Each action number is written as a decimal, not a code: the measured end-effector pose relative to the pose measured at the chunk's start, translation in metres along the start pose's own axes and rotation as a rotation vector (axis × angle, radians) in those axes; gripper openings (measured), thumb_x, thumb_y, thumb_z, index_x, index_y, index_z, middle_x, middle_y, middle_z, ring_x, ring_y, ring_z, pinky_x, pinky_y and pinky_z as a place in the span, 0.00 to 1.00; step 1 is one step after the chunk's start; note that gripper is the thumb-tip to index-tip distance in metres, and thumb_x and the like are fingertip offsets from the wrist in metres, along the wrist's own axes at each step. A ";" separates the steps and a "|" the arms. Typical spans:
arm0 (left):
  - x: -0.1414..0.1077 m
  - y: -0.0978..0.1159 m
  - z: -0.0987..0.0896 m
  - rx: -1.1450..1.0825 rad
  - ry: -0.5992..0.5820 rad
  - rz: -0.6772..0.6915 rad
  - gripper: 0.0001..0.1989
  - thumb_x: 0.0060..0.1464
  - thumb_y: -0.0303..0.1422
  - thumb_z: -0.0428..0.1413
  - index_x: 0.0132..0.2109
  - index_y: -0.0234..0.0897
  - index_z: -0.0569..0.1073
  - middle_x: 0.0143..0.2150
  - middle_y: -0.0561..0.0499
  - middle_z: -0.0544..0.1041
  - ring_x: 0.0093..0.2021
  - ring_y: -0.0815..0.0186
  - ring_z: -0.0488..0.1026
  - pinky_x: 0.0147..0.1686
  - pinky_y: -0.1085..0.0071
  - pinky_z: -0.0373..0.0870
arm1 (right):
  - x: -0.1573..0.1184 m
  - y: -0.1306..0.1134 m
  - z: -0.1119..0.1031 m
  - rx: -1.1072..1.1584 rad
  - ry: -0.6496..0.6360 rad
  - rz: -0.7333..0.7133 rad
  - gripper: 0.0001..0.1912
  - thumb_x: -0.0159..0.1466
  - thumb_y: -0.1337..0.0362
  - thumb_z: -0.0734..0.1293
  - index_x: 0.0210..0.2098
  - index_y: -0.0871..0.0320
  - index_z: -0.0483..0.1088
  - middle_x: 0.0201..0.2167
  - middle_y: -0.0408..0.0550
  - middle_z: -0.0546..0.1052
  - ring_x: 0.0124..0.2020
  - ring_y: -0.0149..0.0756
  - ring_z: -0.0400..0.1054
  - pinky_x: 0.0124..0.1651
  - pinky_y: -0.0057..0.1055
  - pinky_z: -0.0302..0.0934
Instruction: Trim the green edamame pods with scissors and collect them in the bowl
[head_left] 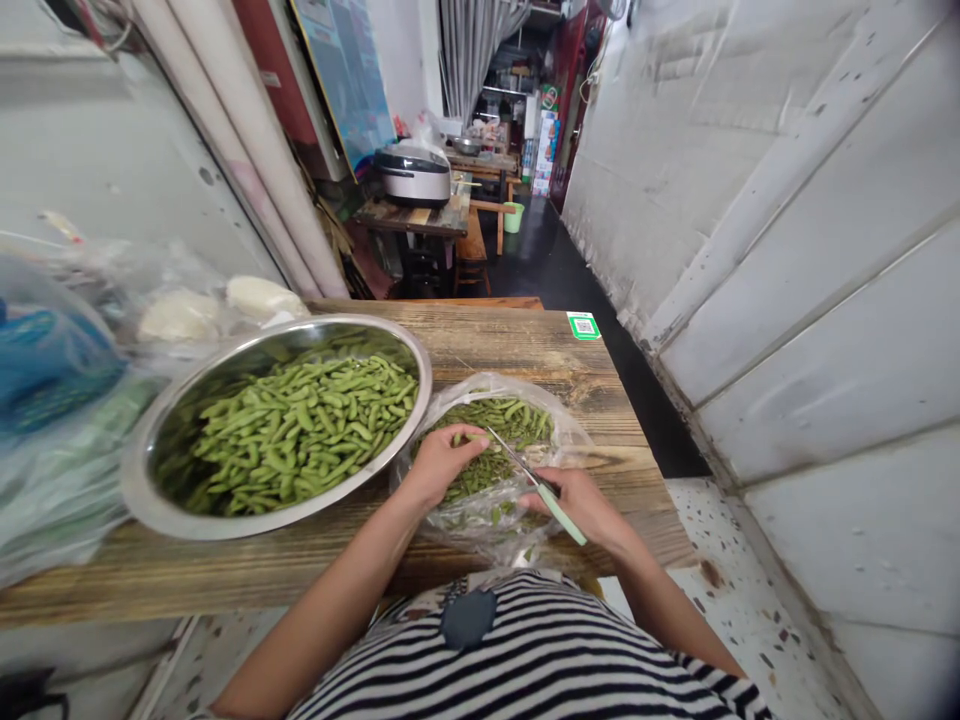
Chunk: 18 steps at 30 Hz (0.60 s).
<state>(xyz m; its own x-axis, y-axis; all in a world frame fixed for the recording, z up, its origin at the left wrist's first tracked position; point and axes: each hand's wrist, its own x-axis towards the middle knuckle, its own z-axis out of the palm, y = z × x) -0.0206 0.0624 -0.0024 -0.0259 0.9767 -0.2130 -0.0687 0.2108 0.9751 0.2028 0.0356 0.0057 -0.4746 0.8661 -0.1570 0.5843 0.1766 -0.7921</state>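
Observation:
My left hand (447,462) pinches a green pod (469,437) between thumb and fingers, over a clear plastic bag (568,425) spread on the table. Inside the bag lie green pods and small trimmings (491,470). My right hand (574,505) is closed round scissors (559,512) with pale green handles; their blades point up and left, the tips close beside the pod. To the left of the bag stands a wide steel bowl (425,375) holding a heap of green pods (300,435).
The wooden table (517,345) bears a green-edged code card (583,326) at its far right corner. Plastic bags (67,450) with contents crowd its left end. Beyond stand another table with a cooker (412,173), a bench and a green bucket (514,217). A pale wall (825,330) runs along the right.

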 end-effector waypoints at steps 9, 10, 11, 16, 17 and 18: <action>-0.006 0.002 0.002 -0.272 -0.025 -0.100 0.16 0.37 0.37 0.66 0.33 0.32 0.73 0.16 0.61 0.62 0.15 0.79 0.52 0.17 0.78 0.43 | 0.003 0.003 0.006 -0.006 0.063 0.004 0.22 0.56 0.48 0.68 0.40 0.60 0.74 0.26 0.43 0.72 0.28 0.34 0.64 0.32 0.25 0.55; -0.007 0.004 0.002 -0.243 -0.022 -0.106 0.16 0.38 0.36 0.65 0.34 0.32 0.73 0.15 0.60 0.62 0.15 0.79 0.54 0.17 0.78 0.43 | 0.003 0.001 0.005 -0.025 0.050 0.002 0.22 0.56 0.48 0.67 0.41 0.59 0.74 0.26 0.43 0.72 0.28 0.35 0.64 0.32 0.26 0.55; -0.007 0.005 0.003 -0.220 -0.022 -0.109 0.15 0.39 0.36 0.64 0.33 0.32 0.73 0.15 0.59 0.63 0.15 0.78 0.55 0.17 0.78 0.43 | 0.003 0.000 0.004 -0.038 0.039 0.002 0.22 0.56 0.48 0.67 0.41 0.59 0.74 0.27 0.43 0.73 0.29 0.35 0.65 0.33 0.26 0.55; -0.008 0.005 0.004 -0.153 -0.012 -0.020 0.13 0.39 0.36 0.63 0.30 0.32 0.71 0.20 0.56 0.69 0.15 0.79 0.54 0.17 0.78 0.45 | 0.001 -0.007 0.001 -0.056 0.027 0.009 0.24 0.57 0.47 0.67 0.45 0.58 0.73 0.28 0.44 0.74 0.31 0.37 0.67 0.33 0.26 0.56; -0.008 0.004 0.004 -0.128 -0.023 -0.005 0.14 0.40 0.37 0.63 0.31 0.32 0.72 0.22 0.55 0.71 0.15 0.80 0.54 0.18 0.78 0.45 | 0.001 -0.008 0.000 -0.061 0.021 0.013 0.24 0.57 0.47 0.67 0.45 0.58 0.73 0.28 0.44 0.74 0.31 0.37 0.67 0.33 0.26 0.57; -0.008 0.003 0.004 -0.098 -0.038 0.006 0.15 0.41 0.38 0.63 0.32 0.32 0.72 0.24 0.55 0.72 0.16 0.80 0.54 0.18 0.78 0.45 | 0.001 -0.009 -0.001 -0.061 0.012 0.016 0.24 0.57 0.48 0.67 0.46 0.58 0.73 0.29 0.44 0.75 0.31 0.38 0.68 0.33 0.27 0.57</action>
<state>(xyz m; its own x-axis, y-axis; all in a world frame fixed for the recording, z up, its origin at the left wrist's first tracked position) -0.0170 0.0553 0.0029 0.0114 0.9792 -0.2025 -0.1663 0.2015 0.9653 0.1979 0.0349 0.0131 -0.4568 0.8747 -0.1619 0.6312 0.1905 -0.7519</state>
